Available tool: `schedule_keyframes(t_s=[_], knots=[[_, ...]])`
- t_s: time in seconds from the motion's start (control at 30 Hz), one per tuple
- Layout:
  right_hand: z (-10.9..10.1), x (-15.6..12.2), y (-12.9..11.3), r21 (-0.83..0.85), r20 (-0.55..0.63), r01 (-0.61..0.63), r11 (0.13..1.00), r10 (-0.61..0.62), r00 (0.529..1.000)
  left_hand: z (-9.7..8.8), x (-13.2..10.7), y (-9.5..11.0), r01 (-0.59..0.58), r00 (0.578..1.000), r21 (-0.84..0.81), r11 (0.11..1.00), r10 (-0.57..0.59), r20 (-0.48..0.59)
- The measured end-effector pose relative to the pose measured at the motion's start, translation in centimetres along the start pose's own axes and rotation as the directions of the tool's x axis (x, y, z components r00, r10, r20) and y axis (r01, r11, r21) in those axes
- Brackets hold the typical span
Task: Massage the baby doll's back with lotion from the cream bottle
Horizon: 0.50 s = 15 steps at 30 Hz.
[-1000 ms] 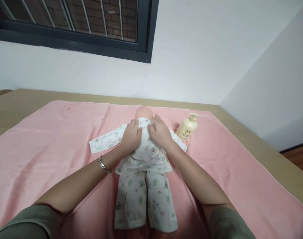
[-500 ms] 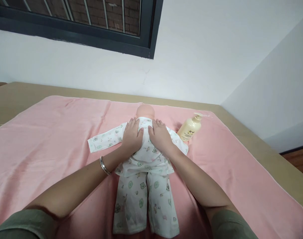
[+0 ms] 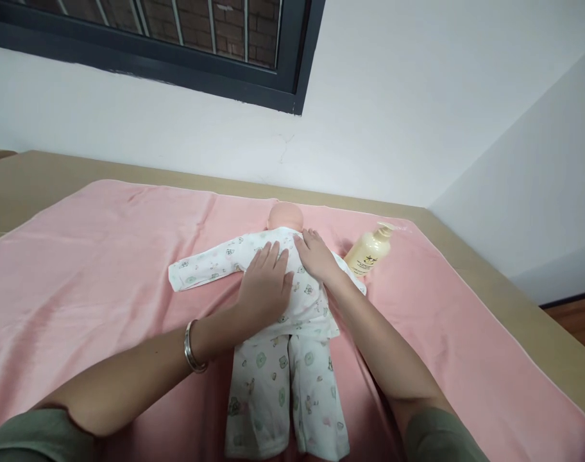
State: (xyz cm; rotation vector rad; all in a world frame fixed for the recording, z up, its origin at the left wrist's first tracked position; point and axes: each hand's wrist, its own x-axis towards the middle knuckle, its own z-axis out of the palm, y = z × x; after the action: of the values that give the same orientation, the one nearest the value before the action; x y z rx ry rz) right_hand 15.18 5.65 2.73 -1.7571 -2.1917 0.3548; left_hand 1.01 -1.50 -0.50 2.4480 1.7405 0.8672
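A baby doll (image 3: 285, 216) lies face down, its bald head pointing away from me. It wears a white printed long-sleeved top (image 3: 306, 308) and matching trousers (image 3: 263, 398). My left hand (image 3: 266, 285), with a silver bangle at the wrist, rests open over the left and middle of the doll's back. My right hand (image 3: 316, 256) lies flat, fingers extended, on the upper right of the back by the shoulder. One sleeve (image 3: 206, 263) stretches out to the left; the other is partly hidden behind my right forearm.
A cream pump bottle (image 3: 369, 251) leans at a tilt beside the doll's right-hand sleeve. Beneath everything a pink blanket (image 3: 104, 256) covers much of a wooden surface (image 3: 470, 263). Behind stand a white wall (image 3: 215, 144) and a dark-framed window (image 3: 292, 77).
My left hand has slid down from the doll's left shoulder towards the middle of the back. My right hand stays near the right shoulder. The view has shifted slightly.
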Motion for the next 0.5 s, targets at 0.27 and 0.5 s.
schedule_keyframes(t_s=[0.27,0.5], knots=[[0.4,-4.0,-2.6,-0.107,0.015,0.264,0.959,-0.264,0.964,0.6,4.7,-3.9,0.104,0.994,-0.167,0.98,-0.097,0.049],[-0.7,-1.0,-0.4,-0.052,0.032,0.093,0.994,-0.092,0.995,0.6,2.8,-2.7,-0.031,0.999,-0.048,0.998,0.03,-0.016]])
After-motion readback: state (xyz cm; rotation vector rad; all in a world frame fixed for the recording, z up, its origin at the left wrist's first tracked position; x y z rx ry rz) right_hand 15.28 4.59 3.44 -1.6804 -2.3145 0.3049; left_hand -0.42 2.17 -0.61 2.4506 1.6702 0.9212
